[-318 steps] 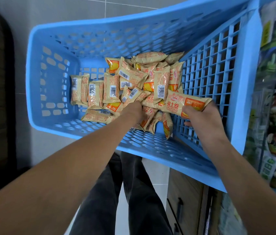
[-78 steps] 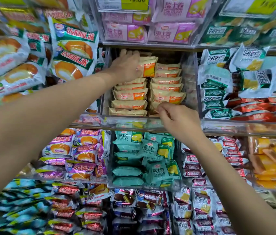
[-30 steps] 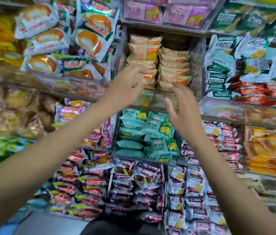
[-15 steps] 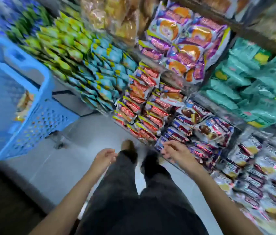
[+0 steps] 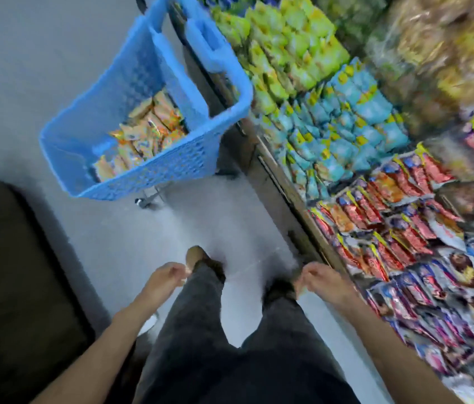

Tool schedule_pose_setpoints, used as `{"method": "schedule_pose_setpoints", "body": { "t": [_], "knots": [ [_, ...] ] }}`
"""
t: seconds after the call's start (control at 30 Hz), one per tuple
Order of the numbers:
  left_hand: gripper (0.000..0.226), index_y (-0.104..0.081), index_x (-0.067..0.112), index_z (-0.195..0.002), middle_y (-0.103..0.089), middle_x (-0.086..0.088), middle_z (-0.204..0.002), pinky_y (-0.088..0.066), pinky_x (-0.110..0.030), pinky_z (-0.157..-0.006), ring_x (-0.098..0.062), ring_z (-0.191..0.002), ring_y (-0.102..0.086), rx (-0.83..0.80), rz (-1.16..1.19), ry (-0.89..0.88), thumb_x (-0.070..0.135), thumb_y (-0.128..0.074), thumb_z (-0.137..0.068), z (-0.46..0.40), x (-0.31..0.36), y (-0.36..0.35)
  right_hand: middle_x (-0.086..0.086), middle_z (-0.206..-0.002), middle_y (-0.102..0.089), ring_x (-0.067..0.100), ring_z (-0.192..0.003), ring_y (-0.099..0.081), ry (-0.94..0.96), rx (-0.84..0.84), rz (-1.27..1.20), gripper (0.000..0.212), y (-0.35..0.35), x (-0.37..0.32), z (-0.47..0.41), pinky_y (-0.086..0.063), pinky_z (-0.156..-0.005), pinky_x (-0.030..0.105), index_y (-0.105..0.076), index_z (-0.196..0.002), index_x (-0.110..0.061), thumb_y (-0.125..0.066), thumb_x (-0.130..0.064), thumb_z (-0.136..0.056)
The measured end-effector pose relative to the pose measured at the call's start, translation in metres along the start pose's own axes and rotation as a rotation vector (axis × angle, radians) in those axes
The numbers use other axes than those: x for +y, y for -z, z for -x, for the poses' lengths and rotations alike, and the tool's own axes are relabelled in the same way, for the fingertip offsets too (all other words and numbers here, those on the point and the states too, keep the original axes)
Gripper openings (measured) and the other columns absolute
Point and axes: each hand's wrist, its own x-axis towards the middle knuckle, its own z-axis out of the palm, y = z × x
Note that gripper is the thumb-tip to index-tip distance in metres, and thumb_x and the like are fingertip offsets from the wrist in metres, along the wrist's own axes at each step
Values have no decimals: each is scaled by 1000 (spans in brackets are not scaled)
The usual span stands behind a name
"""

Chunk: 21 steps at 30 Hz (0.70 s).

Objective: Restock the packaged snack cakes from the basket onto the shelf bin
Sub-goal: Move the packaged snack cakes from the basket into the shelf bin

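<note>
1. No text, brand, number or sign can be read anywhere in the head view; motion blur smears every printed surface.
2. The orange and yellow snack cakes in the blue basket show only blurred patches of print, with no legible letters.
3. The green packets and the light blue packets on the shelf carry yellow marks that cannot be made out as words.
4. The red packets and the purple packets nearer the shelf's lower right end show pictures and colour bands, but no readable label or price.
</note>
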Motion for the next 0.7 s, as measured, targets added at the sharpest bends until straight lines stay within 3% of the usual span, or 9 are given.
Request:
{"method": "schedule_pose_setpoints", "body": {
  "t": [0.07,0.13,0.27,0.37,0.43,0.5,0.6,0.7],
  "knots": [
    [10,-55,7,-93,-60,-5,-83,-41,-5,-48,-18,-77,-57,66,115,-22,4,-46,-96,-12,-3,32,14,-84,-61,25,-83,-56,15,4,58,21,-16,-42,-9,-44,-78,35,-55,-74,-14,-49,-5,-93],
    [15,-51,3,-108,-61,-11,-91,-43,-8,-53,-24,-83,-57,165,227,-79,2,-43,-96,-24,3,62,9,-89,-59,20,-88,-55,89,33,90,16,-33,-83,-18,-41,-83,30,-59,-83,-16,-51,-5,-93],
    [16,-51,5,-108,-59,-14,-100,-41,-14,-59,-14,-71,-54,198,383,-219,3,-38,-98,-46,39,113,15,-109,-67,29,-104,-62,186,59,115,19,-56,-168,-32,-45,-96,42,-63,-111,-8,-53,-12,-95],
    [14,-49,10,-107,-60,-10,-97,-41,-13,-62,-10,-71,-56,235,450,-312,6,-38,-99,-71,68,144,0,-94,-70,21,-93,-65,296,84,77,17,-65,-234,-49,-49,-80,33,-60,-105,-23,-52,-12,-94],
    [14,-47,14,-106,-61,-6,-96,-43,-10,-64,-11,-75,-58,295,479,-352,7,-38,-98,-89,85,163,-15,-88,-67,8,-88,-63,367,120,36,19,-70,-277,-67,-45,-76,18,-58,-102,-30,-53,-15,-91],
    [16,-46,21,-105,-62,-2,-99,-43,-18,-71,-17,-86,-59,349,472,-361,8,-40,-97,-109,95,178,-18,-89,-66,-3,-84,-60,449,139,32,21,-77,-316,-86,-40,-72,8,-57,-100,-33,-51,-15,-91],
    [20,-46,20,-109,-61,1,-102,-42,-27,-80,-21,-97,-59,380,399,-355,8,-42,-94,-145,103,198,-17,-91,-64,-6,-86,-59,519,117,-16,18,-87,-367,-118,-39,-71,7,-56,-99,-33,-49,-17,-93],
    [26,-49,13,-120,-59,-4,-105,-39,-22,-74,-22,-95,-57,411,327,-256,12,-44,-95,-186,113,215,-24,-89,-57,-11,-82,-55,516,26,44,14,-92,-408,-160,-37,-67,8,-54,-104,-30,-48,-22,-95]
  ]
}}
